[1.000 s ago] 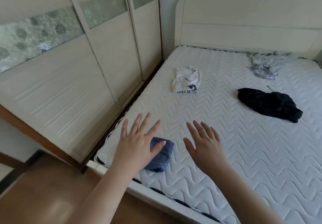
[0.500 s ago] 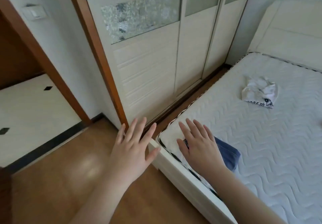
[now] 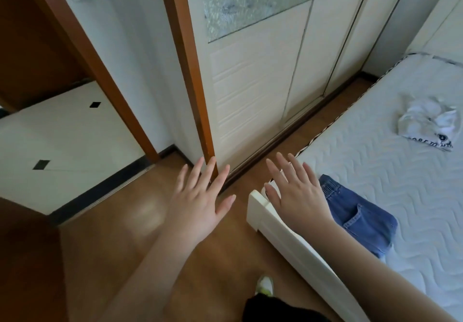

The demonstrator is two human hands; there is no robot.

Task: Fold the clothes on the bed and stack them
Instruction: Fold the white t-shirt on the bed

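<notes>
swinging left off the bed since a second ago, both hands empty with fingers spread, left hand (image 3: 200, 204) over the floor, right hand (image 3: 298, 194) above the bed corner beside the folded jeans (image 3: 355, 216), white shirt (image 3: 426, 126) unfolded, so folding looks paused.

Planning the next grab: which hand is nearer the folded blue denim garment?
Right. The right hand hovers beside the folded blue denim garment at the mattress corner; the left hand is over the floor.
</notes>
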